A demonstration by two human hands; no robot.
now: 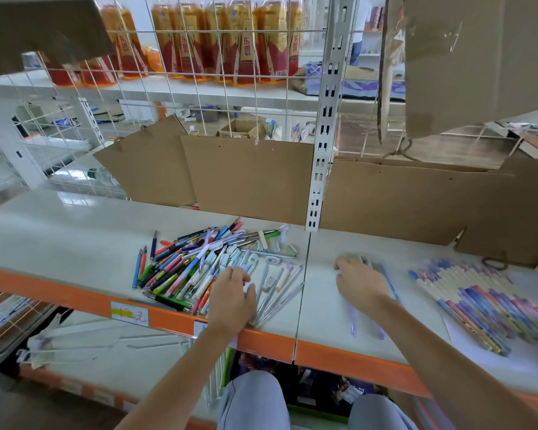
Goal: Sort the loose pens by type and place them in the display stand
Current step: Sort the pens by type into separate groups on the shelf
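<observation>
A jumbled heap of multicoloured plastic pens point(196, 265) lies left of the white shelf's seam point(303, 283), pale slim pens point(277, 293) fan out beside it, and a tidy row of purple-patterned pens point(479, 302) lies far right.

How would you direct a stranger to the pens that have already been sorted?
Start at the white shelf with the orange front edge. Go right, past the right hand, to the neat row of patterned pens. Unlike the jumbled pile of pens on the left, these lie parallel, side by side.

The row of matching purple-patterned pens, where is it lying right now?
In the head view, the row of purple-patterned pens lies on the right end of the white shelf, right of the right hand.
</observation>
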